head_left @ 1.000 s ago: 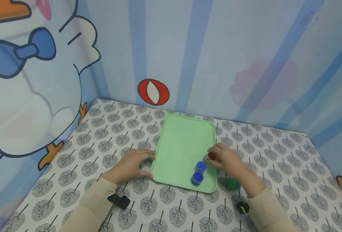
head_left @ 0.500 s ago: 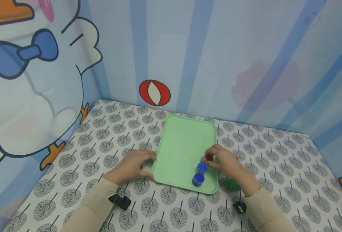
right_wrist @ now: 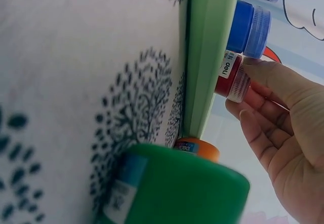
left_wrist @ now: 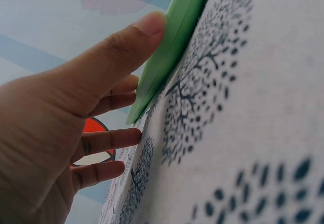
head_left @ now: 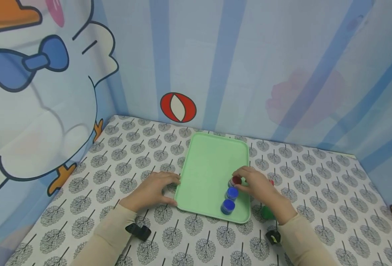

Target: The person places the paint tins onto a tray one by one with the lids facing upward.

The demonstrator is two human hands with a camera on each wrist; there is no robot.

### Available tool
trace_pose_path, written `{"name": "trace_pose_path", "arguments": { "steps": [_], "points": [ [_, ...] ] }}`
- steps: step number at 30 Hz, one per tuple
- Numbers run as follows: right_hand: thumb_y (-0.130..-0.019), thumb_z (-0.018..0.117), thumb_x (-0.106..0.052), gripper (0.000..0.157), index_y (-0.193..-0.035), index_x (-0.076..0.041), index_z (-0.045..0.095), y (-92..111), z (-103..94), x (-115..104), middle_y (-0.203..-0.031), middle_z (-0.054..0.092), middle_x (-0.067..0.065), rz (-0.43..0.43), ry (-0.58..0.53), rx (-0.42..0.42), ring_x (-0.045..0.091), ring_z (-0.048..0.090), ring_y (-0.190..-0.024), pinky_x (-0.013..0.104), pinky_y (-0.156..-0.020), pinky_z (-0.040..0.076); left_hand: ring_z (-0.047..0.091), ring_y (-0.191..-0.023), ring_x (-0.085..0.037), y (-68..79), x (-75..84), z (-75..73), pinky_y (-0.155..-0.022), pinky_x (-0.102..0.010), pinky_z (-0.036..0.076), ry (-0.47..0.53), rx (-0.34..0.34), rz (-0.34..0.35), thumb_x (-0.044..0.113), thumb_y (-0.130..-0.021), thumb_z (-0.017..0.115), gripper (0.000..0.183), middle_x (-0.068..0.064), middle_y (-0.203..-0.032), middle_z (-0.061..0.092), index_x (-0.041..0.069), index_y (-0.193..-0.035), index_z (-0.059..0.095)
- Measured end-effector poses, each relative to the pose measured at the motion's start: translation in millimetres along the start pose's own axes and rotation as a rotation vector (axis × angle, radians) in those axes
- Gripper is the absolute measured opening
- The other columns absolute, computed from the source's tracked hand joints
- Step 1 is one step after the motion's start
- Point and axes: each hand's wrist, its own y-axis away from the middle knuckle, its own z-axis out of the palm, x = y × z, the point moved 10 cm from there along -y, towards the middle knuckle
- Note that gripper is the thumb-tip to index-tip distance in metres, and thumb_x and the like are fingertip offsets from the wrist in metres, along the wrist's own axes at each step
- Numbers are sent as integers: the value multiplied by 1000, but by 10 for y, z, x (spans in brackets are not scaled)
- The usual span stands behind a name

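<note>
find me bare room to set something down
The pale-green rectangular tray is bare across its far end and left side; so is the white tree-print cloth left of the left hand. Crowded at the tray's near right: two blue plastic jars, a dark-red plastic jar pinched by the right hand, and, just outside, a green plastic container.

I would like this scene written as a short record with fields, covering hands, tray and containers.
Left hand: at the left edge of the green tray
Right hand: pinches the dark red jar
Row: blue jar, second blue jar, dark red jar
Right of tray: green container, orange container
Surface: tree-patterned cloth
</note>
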Motion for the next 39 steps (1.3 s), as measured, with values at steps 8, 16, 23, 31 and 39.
{"name": "trace_pose_path", "arguments": {
  "steps": [8, 16, 23, 31, 39],
  "points": [
    [-82, 74, -14, 27, -107, -8, 68, -15, -3, -17, -106, 69, 5, -22, -5, 8, 21, 66, -97, 38, -88, 57, 53, -128, -22, -14, -14, 16, -108, -48, 40, -1, 4, 2, 48, -64, 82, 63, 0, -136, 59, 19, -117, 64],
    [-82, 75, -15, 26, -106, -10, 68, -9, -16, -16, -105, 70, 4, -34, 15, 28, 20, 66, -96, 39, -87, 57, 52, -129, -22, -27, -36, 21, -111, -48, 39, -11, -3, -11, 48, -65, 82, 63, 0, -137, 58, 19, -118, 64],
    [-82, 74, -16, 29, -109, -9, 67, 6, -11, 14, -109, 69, 6, -16, 15, 28, 23, 65, -100, 41, -89, 56, 52, -129, -23, -40, -32, 20, -111, -48, 38, -7, 1, -2, 48, -65, 82, 64, 0, -137, 58, 19, -118, 64],
    [-83, 73, -20, 34, -114, -8, 65, 53, 46, 45, -116, 67, 9, 10, 18, -3, 26, 64, -105, 43, -93, 55, 51, -130, -24, 16, -60, 73, -112, -50, 37, 19, -23, -21, 48, -66, 81, 64, -1, -138, 57, 19, -120, 64],
    [-85, 72, -20, 33, -114, -8, 66, 79, -37, 104, -117, 67, 10, 43, -18, 22, 27, 64, -105, 45, -93, 55, 51, -130, -24, 2, 3, 2, -112, -50, 37, 4, -10, -8, 46, -67, 81, 63, -1, -138, 58, 17, -120, 63]
  ]
}}
